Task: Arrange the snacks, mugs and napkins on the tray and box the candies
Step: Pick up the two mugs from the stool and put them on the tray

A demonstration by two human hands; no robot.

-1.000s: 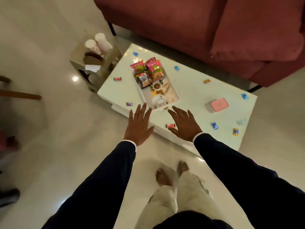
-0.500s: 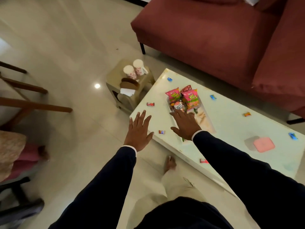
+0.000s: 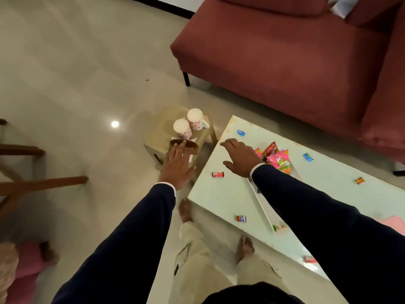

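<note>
Two white mugs (image 3: 188, 125) with red print stand inverted on the stool (image 3: 162, 130); our left hand (image 3: 178, 166) and right hand (image 3: 240, 157) spread wide, holding nothing.

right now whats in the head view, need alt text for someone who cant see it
Both open hands reach out: the left hand toward two upturned mugs on a small side stool, the right hand over a white table with scattered candies and snack packets.

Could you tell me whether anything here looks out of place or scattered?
Yes. Wrapped candies lie loose across the white table, such as a red one and a blue one, none boxed. The two mugs stand mouth-down on the small side stool, away from the tray holding the snack packets.
</note>
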